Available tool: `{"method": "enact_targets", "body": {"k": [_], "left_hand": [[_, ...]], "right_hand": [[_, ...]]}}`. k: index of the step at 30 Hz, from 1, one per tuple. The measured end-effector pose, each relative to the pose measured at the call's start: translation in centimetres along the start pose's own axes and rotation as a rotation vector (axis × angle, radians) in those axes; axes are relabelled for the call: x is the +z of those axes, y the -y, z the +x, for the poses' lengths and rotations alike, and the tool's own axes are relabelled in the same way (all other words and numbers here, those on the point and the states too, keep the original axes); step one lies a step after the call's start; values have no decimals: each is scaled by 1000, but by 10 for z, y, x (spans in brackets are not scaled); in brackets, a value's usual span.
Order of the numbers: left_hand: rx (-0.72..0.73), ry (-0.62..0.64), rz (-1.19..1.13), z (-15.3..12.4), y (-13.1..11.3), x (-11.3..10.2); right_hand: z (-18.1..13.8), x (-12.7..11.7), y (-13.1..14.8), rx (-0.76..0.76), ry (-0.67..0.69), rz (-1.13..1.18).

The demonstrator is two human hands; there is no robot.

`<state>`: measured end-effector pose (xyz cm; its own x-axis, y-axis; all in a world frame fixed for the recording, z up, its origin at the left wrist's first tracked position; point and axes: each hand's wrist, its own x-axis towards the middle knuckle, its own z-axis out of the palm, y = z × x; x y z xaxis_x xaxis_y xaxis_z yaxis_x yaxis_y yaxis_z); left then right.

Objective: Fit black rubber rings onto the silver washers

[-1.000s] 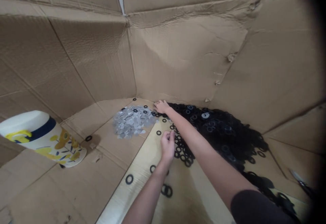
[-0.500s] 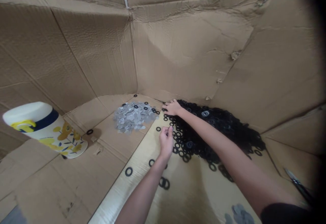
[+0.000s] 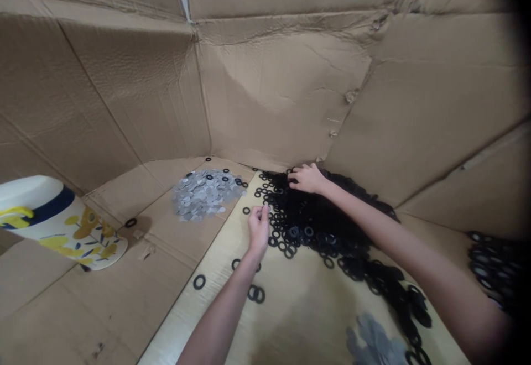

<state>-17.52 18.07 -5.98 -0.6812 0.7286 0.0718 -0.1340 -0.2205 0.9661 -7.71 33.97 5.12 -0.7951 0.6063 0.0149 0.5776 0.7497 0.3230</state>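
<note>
A heap of flat black rings (image 3: 344, 215) lies on the pale yellow board, with several strewn along its left edge. On the heap's back left part rests my right hand (image 3: 309, 178), palm down, its fingers bent and apart on the rings. My left hand (image 3: 259, 229) hovers beside the heap's left edge, thumb and fingertips pinched together. Whatever sits in that pinch is too small to make out. Left of the board, small grey discs (image 3: 203, 194) form a pile on the cardboard, with a few black rings on it.
A white bottle with yellow flowers (image 3: 62, 224) stands at the left. More grey discs (image 3: 375, 340) lie on the board (image 3: 307, 304) at the near right. Another pile of black rings (image 3: 493, 268) is at the far right. Cardboard walls (image 3: 282, 88) close in the back.
My right hand has moved right across the heap, uncovering rings at its left end. My left hand keeps its pinch in about the same place. The view has turned slightly right.
</note>
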Motion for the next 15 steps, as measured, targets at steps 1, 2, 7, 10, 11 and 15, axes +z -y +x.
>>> {"method": "enact_targets", "body": {"k": [1,2,7,10,11,15], "left_hand": [[7,1,12,-1,-1,0],[15,5,27,-2,-3,0],[74,53,119,-5,-6,0],[72,54,113,-4,-5,0],[72,53,114,-4,-5,0],[95,57,172,-5,-7,0]], "right_hand": [[-6,0,-4,12,-30,21],[-12,1,-9,32,-57,39],[-35,5,-27,203,-136,107],[-50,10,-40,315,-149,166],[-55,12,-45,347,-151,186],[-79,27,-62,400,-195,266]]}}
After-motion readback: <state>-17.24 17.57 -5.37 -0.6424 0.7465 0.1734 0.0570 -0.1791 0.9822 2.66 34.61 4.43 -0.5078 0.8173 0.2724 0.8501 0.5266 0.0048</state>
